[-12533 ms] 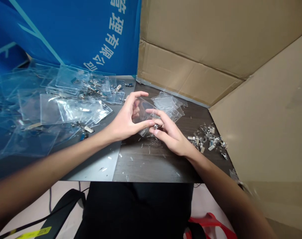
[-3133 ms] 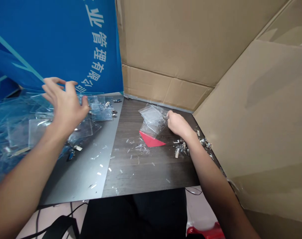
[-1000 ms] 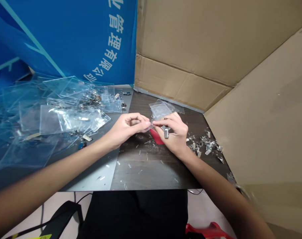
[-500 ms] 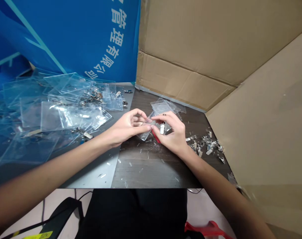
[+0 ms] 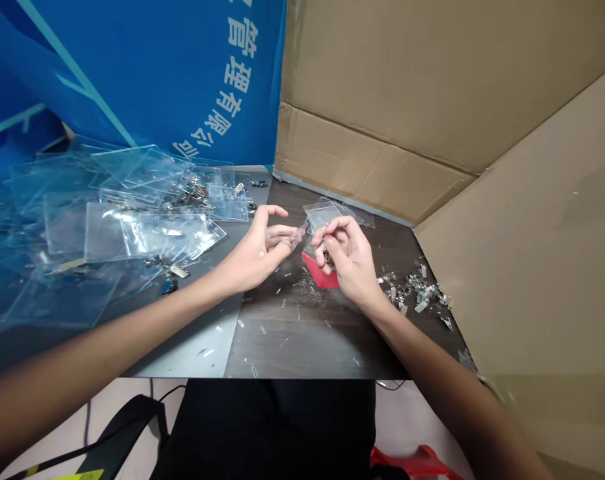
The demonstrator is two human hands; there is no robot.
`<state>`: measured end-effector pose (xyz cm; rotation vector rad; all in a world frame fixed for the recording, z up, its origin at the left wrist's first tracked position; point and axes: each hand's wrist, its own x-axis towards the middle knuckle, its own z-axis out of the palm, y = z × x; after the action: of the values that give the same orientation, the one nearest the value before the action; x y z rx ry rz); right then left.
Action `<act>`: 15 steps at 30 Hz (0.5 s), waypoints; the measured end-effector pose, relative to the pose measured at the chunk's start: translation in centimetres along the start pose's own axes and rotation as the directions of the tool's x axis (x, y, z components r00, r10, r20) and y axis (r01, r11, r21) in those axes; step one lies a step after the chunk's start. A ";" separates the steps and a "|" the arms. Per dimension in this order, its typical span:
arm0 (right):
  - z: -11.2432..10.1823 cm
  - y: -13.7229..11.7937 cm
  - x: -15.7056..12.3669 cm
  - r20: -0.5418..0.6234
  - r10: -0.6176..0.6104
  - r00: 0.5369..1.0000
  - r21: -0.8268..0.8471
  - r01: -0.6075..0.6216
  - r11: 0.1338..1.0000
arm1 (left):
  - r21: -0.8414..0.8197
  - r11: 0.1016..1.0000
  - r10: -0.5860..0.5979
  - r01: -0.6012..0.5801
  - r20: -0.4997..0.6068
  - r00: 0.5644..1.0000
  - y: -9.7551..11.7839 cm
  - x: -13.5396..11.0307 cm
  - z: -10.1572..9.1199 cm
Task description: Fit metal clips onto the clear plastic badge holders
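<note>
My left hand (image 5: 256, 250) pinches the edge of a small clear plastic badge sleeve (image 5: 298, 235) between thumb and fingers, just above the dark table (image 5: 302, 333). My right hand (image 5: 350, 261) is closed beside it, fingers curled round a small metal clip (image 5: 326, 255) held against the sleeve. Under my right hand lies a red card (image 5: 321, 277). A small stack of clear sleeves (image 5: 327, 215) lies just behind both hands.
A heap of larger clear badge holders with clips (image 5: 132, 220) covers the grey surface at left. Loose metal clips (image 5: 417, 293) are piled at right. Cardboard walls (image 5: 532, 220) close in the back and right; a blue banner (image 5: 132, 73) stands behind left.
My hands have lifted the sleeve slightly and turned it on edge. My right fingers curled in tighter round the clip. The red card now shows more beneath my right hand.
</note>
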<state>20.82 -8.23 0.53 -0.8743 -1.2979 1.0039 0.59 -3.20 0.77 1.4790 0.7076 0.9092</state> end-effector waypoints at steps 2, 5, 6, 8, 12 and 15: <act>-0.1 0.1 0.1 0.024 0.056 0.998 0.039 -0.057 0.998 | 0.040 0.999 0.020 -0.022 0.043 0.999 -0.2 -0.1 0.0; -0.3 0.1 0.2 0.064 0.131 0.989 0.012 -0.132 0.991 | 0.111 0.993 0.038 -0.050 0.107 0.994 -0.1 -0.4 0.1; -0.3 0.0 0.2 0.072 0.144 0.987 0.001 -0.144 0.990 | 0.126 0.990 0.045 -0.060 0.125 0.991 -0.1 -0.5 0.1; -0.4 -0.2 0.2 0.078 0.148 0.986 -0.010 -0.147 0.989 | 0.136 0.988 0.049 -0.069 0.144 0.988 -0.1 -0.6 0.1; -0.5 -0.6 0.2 0.065 0.141 0.988 -0.042 -0.138 0.989 | 0.075 0.996 0.028 -0.038 0.135 0.990 -0.3 -0.6 0.3; -0.6 -0.7 0.1 0.070 0.145 0.987 -0.067 -0.141 0.988 | -0.005 1.000 -0.005 0.006 0.092 0.996 -0.2 -0.5 0.6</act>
<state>21.52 -8.36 1.17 -0.9969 -1.3498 1.1225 0.83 -3.87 0.48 1.5039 0.6407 0.8325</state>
